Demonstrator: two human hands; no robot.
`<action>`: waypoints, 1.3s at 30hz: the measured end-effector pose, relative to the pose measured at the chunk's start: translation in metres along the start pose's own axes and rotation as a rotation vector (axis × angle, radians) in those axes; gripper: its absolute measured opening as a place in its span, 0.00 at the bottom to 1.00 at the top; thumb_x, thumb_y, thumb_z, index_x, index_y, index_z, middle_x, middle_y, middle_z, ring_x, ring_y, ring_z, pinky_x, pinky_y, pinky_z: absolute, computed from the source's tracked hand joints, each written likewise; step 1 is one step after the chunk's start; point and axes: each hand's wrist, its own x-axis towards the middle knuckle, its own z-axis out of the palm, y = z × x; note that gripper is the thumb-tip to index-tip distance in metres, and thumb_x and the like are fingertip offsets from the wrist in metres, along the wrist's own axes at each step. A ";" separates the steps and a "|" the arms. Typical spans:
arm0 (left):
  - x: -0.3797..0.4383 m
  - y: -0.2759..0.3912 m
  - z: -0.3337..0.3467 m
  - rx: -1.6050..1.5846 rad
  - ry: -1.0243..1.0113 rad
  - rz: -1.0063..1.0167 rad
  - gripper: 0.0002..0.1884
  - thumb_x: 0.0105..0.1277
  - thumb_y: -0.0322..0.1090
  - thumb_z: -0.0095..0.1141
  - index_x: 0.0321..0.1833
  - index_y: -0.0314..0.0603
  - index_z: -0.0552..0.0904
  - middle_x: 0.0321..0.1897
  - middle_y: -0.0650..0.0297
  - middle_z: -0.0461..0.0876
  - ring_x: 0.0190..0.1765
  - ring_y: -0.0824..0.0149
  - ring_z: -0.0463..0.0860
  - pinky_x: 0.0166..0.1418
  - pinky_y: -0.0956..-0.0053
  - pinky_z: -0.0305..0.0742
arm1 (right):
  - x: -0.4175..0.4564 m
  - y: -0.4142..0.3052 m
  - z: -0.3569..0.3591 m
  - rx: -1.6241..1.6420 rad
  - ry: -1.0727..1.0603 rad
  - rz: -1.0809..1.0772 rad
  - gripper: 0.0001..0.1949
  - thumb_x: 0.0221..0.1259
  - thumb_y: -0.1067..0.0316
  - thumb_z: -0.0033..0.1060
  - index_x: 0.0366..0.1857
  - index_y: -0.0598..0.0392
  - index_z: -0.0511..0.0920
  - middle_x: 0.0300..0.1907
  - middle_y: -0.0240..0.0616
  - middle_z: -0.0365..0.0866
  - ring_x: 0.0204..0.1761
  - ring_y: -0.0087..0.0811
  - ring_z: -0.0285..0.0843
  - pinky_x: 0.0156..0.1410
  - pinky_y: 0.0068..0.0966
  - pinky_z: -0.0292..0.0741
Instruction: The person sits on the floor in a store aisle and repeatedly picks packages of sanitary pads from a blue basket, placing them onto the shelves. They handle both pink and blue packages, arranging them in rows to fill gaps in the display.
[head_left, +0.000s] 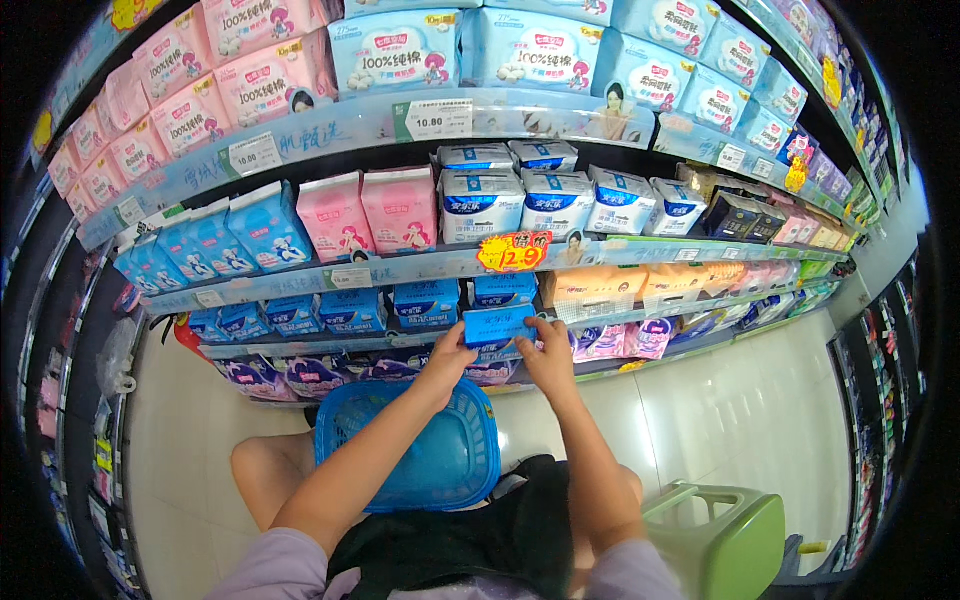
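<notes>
A blue package of sanitary pads (498, 325) is held between my two hands, in front of a lower shelf. My left hand (448, 358) grips its left end, and my right hand (549, 355) has fingers and thumb on its right end. Similar blue packages (352, 309) stand in a row to the left, with others (426, 298) just behind the held one. Orange-yellow packages (596, 286) are to the right. Below my forearms, a blue plastic basket (480, 480) rests by my legs.
Shelves above hold pink packs (398, 210), white-and-blue packs (481, 206) and light blue packs (536, 52). A price sign (514, 252) projects from the shelf edge (420, 272). A green-and-white plastic stool (750, 540) stands at the lower right. More shelving lines both sides.
</notes>
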 end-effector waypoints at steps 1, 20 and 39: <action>0.011 -0.002 -0.001 0.009 0.000 0.011 0.32 0.58 0.24 0.49 0.69 0.36 0.63 0.56 0.57 0.66 0.56 0.64 0.70 0.60 0.71 0.66 | 0.006 -0.002 -0.001 0.011 0.001 0.021 0.19 0.51 0.63 0.64 0.47 0.60 0.79 0.38 0.48 0.71 0.39 0.44 0.74 0.45 0.34 0.73; 0.106 -0.022 0.011 0.268 0.201 0.011 0.35 0.56 0.27 0.53 0.71 0.44 0.64 0.61 0.51 0.62 0.62 0.56 0.68 0.67 0.67 0.63 | 0.060 0.053 0.033 0.076 0.107 0.074 0.23 0.48 0.64 0.66 0.50 0.61 0.78 0.43 0.48 0.71 0.42 0.43 0.73 0.48 0.32 0.73; 0.024 -0.009 -0.014 0.396 0.049 -0.011 0.36 0.61 0.22 0.48 0.74 0.39 0.55 0.73 0.51 0.55 0.76 0.53 0.52 0.72 0.66 0.56 | 0.056 0.066 0.056 0.162 0.016 0.041 0.20 0.49 0.70 0.61 0.50 0.59 0.77 0.48 0.49 0.70 0.48 0.45 0.73 0.52 0.33 0.73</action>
